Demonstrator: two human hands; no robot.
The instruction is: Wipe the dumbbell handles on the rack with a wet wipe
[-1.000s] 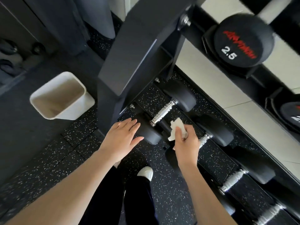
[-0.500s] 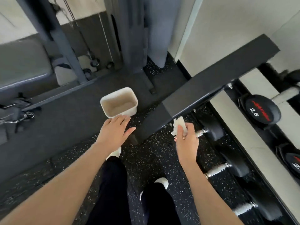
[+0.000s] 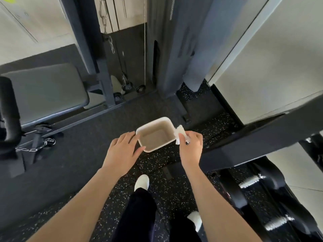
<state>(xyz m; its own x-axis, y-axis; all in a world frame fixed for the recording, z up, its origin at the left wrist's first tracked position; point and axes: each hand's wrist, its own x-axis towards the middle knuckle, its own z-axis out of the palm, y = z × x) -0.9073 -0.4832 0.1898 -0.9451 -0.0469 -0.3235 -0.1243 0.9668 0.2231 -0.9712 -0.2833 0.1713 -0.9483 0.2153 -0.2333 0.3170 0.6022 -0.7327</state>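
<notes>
1. Head view: dark trousers (image 3: 139,215) and white shoes (image 3: 142,182) stand nearest on the speckled floor (image 3: 167,194).
2. Dumbbells (image 3: 258,194) lie low at right, knurled handles (image 3: 249,182) bare.
3. Left hand (image 3: 122,151) hangs flat, fingers straight, holding nothing.
4. Right hand (image 3: 190,147) pinches the wipe (image 3: 179,133) beside the bin's (image 3: 153,124) right rim.
5. Bench (image 3: 45,91) lies farthest left.

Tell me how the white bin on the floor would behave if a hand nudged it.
The white bin looks thin-walled and empty, so it is probably light and would slide or skid on the speckled floor at a small push. It is squat and open-topped, so tipping seems unlikely unless it is pushed at the rim.
</notes>
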